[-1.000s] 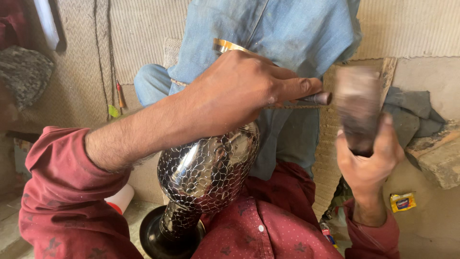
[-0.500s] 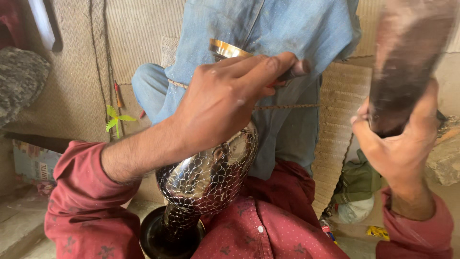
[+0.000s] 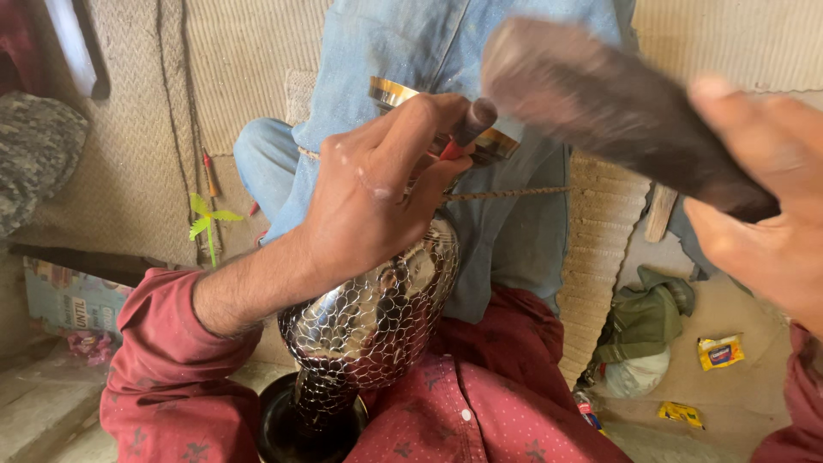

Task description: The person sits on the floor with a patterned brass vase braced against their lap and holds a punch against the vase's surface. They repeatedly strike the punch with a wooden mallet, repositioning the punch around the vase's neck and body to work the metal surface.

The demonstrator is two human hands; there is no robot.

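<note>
— Silvery metal vase (image 3: 377,317) lay tilted across the red-clad lap, didn't it?
— Yes; the left hand (image 3: 369,214) rested on its neck, fingers pinched shut round a thin punch (image 3: 470,124).
— And the right hand (image 3: 759,219)?
— Wrapped tight round a dark wooden mallet (image 3: 600,103), raised above

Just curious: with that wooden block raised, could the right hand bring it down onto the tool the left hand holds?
Probably yes: the right hand holds the block just above the tool, with nothing between.
</note>
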